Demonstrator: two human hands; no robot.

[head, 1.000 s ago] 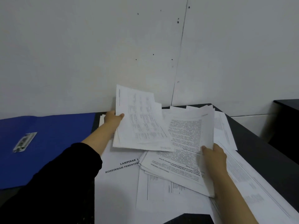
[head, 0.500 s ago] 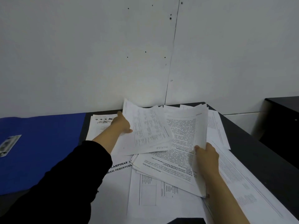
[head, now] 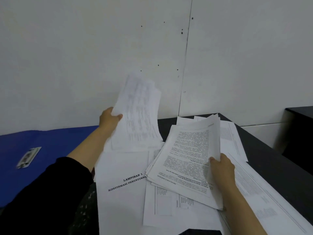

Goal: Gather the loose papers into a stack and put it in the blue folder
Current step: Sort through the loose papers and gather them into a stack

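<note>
The loose papers [head: 125, 192] are white printed sheets, spread over the dark table [head: 264, 150]. One sheet shows the heading "LAMPIRAN 1". The left hand [head: 108, 118] pinches a few sheets [head: 137, 119] at their edge and holds them raised and tilted; their print is blurred, maybe tables. The right hand [head: 221, 168] grips a thicker bundle [head: 184, 160] of text pages, thumb on top. The blue folder [head: 50, 146] lies flat at the left with a small label, and no paper is on it.
</note>
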